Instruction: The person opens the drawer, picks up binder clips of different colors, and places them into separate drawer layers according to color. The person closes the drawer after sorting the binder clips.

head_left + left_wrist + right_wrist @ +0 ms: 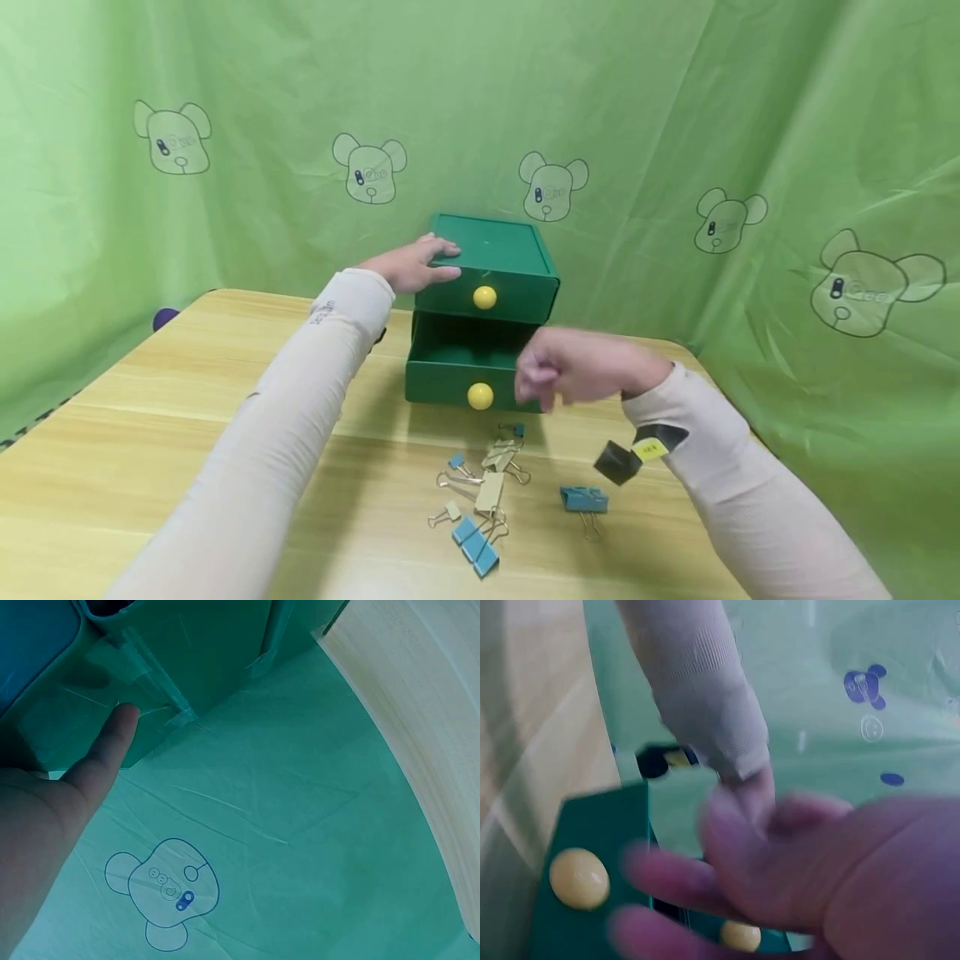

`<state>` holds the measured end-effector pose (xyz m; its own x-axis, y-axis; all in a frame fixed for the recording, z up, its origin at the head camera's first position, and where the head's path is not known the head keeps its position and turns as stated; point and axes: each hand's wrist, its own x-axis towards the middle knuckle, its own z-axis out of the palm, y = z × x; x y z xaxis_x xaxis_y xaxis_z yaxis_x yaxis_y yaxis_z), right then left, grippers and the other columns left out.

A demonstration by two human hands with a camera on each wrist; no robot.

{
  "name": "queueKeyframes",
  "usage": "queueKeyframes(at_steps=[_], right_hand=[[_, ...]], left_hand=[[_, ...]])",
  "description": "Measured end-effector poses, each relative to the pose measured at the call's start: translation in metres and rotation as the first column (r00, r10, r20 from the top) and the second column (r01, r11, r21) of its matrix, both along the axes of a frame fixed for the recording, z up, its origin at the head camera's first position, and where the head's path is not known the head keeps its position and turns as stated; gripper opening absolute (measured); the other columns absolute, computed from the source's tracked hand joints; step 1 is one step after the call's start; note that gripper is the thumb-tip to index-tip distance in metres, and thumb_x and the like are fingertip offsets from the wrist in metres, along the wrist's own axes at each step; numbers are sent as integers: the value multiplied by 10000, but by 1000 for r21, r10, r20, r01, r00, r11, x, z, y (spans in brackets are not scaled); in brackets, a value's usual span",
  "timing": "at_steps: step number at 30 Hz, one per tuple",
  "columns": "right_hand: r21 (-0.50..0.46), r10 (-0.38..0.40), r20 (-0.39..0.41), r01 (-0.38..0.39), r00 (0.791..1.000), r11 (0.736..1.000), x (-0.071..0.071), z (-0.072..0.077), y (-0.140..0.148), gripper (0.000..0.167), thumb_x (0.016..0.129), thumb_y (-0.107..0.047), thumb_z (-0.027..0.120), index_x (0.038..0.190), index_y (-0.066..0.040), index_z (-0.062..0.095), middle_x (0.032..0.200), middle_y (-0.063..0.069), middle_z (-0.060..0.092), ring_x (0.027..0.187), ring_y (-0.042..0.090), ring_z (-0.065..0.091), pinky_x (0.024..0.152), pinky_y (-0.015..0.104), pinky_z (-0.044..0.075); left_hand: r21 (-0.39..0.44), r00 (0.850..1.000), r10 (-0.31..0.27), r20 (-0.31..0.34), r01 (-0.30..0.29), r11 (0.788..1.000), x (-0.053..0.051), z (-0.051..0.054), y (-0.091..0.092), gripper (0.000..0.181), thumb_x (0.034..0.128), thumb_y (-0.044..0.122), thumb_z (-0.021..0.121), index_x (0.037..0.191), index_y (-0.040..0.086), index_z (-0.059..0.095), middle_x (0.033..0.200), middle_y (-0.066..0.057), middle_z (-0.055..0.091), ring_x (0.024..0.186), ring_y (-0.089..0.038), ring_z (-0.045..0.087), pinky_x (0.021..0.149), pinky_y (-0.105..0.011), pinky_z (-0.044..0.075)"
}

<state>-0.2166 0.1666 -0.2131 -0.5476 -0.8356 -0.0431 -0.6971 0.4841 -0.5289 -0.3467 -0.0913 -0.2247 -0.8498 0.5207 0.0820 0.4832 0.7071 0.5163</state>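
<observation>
A green two-drawer box stands at the back of the table. My left hand rests on its top left edge with fingers extended. The lower drawer is pulled out, and its yellow knob faces me. Blurred in the head view, my right hand hovers by that drawer's right side. Its fingers look loosely bent in the right wrist view, with nothing visible between them. Below lie binder clips: a large blue clip, a cream clip and another blue clip off to the right.
Several smaller clips, among them a small cream one and a small blue one, lie around the larger ones. The upper drawer is closed. Green curtain hangs behind and beside the wooden table.
</observation>
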Motion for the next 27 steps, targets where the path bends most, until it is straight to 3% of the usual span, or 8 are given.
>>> queueKeyframes(at_steps=[2, 4, 6, 8, 11, 15, 23, 27], right_hand=[[-103, -94, -239, 71, 966, 992, -14, -1, 0, 391, 628, 271, 311, 591, -118, 318, 881, 103, 696, 774, 215, 699, 670, 268, 564], [-216, -240, -442, 158, 864, 964, -29, -4, -1, 335, 759, 226, 432, 650, -90, 410, 874, 115, 658, 802, 237, 658, 723, 314, 552], [-303, -370, -539, 235, 757, 924, -44, -7, 0, 155, 886, 86, 542, 787, -32, 520, 925, 139, 624, 885, 281, 621, 790, 387, 524], [-326, -429, -578, 285, 694, 901, -58, -9, 2, 123, 966, -92, 571, 1015, 21, 576, 1066, 172, 604, 1024, 323, 569, 901, 447, 470], [-327, -476, -539, 348, 695, 878, -76, -15, 6, 335, 1028, -149, 444, 1292, 45, 511, 1345, 216, 508, 1283, 352, 441, 1084, 473, 333], [-305, -514, -482, 414, 710, 858, -96, -29, 9, 416, 1058, -187, 342, 1387, 34, 468, 1436, 216, 447, 1360, 364, 350, 1139, 463, 237], [-322, -621, -440, 531, 649, 784, -109, -25, -11, 295, 1036, -232, 401, 956, 5, 558, 995, 164, 526, 1000, 343, 433, 864, 456, 374], [-245, -613, -414, 566, 673, 787, -109, -15, -14, 249, 1024, -228, 423, 948, -14, 525, 998, 149, 491, 1017, 340, 412, 827, 455, 386]], left_hand=[[2, 1000, 3, 4, -3, 1000, -1, -2, 0, 591, 1010, 448, 460, 1521, 186, 318, 1624, -49, 79, 1474, -199, -55, 1177, -448, 58], [3, 1000, 2, 8, -2, 1000, -2, -3, 1, 593, 1008, 454, 460, 1521, 192, 318, 1625, -44, 73, 1473, -195, -56, 1177, -447, 58], [3, 1000, 1, 11, -1, 1000, -1, -5, 0, 591, 1009, 454, 459, 1521, 194, 318, 1625, -37, 74, 1473, -191, -57, 1178, -443, 57], [3, 1000, 0, 11, 0, 1000, 0, -6, 0, 586, 1012, 445, 458, 1520, 189, 319, 1624, -34, 78, 1473, -189, -59, 1178, -437, 52], [-2, 1000, -1, 8, 1, 1000, 2, -6, 1, 585, 1014, 439, 456, 1520, 180, 319, 1623, -40, 85, 1473, -192, -59, 1179, -432, 47], [-4, 1000, -7, 8, 7, 1000, 3, -5, 3, 588, 1014, 441, 453, 1521, 176, 317, 1624, -54, 69, 1472, -197, -63, 1178, -435, 56], [7, 1000, 19, 9, -19, 1000, 2, -2, 2, 581, 1012, 446, 454, 1521, 200, 317, 1627, -54, 25, 1475, -220, -32, 1172, -469, 96], [-8, 1000, 19, 18, -19, 1000, 2, -1, -1, 590, 1012, 455, 445, 1527, 204, 302, 1627, -59, -2, 1475, -235, -26, 1170, -482, 103]])
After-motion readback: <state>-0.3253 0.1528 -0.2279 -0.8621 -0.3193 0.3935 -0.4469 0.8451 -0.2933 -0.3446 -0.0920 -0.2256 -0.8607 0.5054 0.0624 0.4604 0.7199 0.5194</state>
